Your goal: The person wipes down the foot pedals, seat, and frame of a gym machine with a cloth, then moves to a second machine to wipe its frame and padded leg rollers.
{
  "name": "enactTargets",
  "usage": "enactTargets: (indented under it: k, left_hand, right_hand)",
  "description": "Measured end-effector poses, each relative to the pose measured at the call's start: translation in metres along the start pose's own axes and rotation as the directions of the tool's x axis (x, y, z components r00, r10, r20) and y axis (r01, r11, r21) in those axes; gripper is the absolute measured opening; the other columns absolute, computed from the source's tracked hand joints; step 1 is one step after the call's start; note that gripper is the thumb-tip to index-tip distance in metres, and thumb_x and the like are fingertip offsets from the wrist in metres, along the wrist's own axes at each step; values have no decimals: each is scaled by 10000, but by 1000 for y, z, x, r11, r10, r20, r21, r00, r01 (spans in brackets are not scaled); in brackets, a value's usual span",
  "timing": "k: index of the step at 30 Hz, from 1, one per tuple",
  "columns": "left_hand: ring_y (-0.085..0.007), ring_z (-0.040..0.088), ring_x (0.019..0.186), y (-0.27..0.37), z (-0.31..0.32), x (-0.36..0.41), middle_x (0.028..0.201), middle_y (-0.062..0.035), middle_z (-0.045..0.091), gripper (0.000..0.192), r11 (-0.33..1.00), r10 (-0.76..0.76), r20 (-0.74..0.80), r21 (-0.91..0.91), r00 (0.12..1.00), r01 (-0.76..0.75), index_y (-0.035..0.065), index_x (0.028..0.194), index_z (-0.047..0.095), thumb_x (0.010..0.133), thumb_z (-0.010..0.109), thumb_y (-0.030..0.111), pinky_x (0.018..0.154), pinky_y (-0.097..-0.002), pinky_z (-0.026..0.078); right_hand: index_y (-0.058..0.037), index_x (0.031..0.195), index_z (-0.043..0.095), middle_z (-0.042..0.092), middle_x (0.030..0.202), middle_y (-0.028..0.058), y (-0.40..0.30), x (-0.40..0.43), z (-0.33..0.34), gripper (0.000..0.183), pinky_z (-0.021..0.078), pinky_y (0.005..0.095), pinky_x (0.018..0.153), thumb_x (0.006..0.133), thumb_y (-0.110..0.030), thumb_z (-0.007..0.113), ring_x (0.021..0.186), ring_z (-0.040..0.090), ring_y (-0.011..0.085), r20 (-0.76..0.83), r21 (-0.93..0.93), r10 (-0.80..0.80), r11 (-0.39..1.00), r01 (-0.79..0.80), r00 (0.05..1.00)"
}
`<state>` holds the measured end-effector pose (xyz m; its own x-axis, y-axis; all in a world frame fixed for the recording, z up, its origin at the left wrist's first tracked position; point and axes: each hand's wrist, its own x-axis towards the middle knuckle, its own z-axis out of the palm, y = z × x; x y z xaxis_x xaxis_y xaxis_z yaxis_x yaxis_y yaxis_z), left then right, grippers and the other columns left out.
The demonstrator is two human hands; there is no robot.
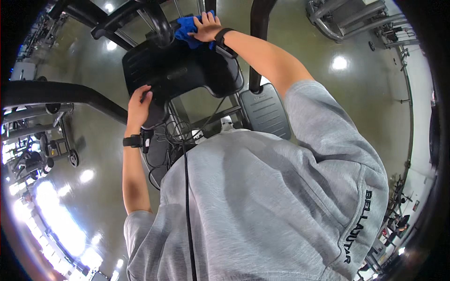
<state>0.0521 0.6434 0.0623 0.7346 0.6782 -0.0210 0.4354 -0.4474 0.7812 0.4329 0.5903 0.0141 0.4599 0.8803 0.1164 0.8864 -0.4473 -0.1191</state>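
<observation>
My right hand lies spread on a crumpled blue cloth, pressing it against the far edge of a glossy black panel on a gym machine. The panel has ribbed ends and a curved notch in its near side. At the panel's left end, my left hand touches the surface with nothing held, its thumb apart from loosely bent fingers. Close behind the cloth rises a thick black curved tube of the machine. Each wrist wears a black strap.
A grey ribbed foot plate sits to the right of the panel. Thick black frame bars flank the machine. Loose black cables hang near my chest. Other gym machines stand around on the shiny floor.
</observation>
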Motion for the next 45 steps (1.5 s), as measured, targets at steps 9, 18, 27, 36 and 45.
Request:
enactTargets:
  k: [9,18,27,36,45]
  left_hand:
    - [-178,605,1053,-10,-3,-56,1170,-89,656,279,981,-189,-169,-76,967,178,35,1193,623,965,579,190,933,-304,447]
    - [-301,595,1109,29,0,-45,1158,-157,636,249,973,170,-184,190,968,-134,8,1149,613,914,579,83,984,-347,433]
    - [-362,551,1166,42,38,-54,1193,-188,617,219,946,324,-122,44,938,-321,8,1075,636,883,603,107,1024,-424,418]
    - [-339,583,1134,81,16,-53,1183,-167,631,227,937,344,-141,-8,928,-349,-2,1089,637,901,591,118,998,-390,430]
    - [-307,615,1049,130,-10,-43,1110,-147,647,187,960,251,-322,-36,913,-277,-21,1066,637,908,570,53,949,-367,454]
  right_hand:
    - [-240,1464,428,290,1550,170,18,-79,14,595,192,542,1156,905,-427,501,1441,227,376,-125,44,-241,968,248,962]
    - [7,1302,536,375,1492,216,4,-265,-37,524,318,425,1138,784,-47,593,1385,344,384,-165,563,12,822,84,986]
    - [-14,1159,620,667,1078,70,31,-296,-120,387,486,336,889,1006,-327,450,972,623,184,219,971,609,-216,-106,763]
    - [10,1338,449,590,1214,105,107,-103,-291,445,454,348,961,967,-222,528,1109,573,212,-709,705,381,359,611,593]
    - [-39,674,660,664,684,173,115,-11,-349,325,512,419,643,666,-343,775,700,677,341,-842,412,335,905,103,423]
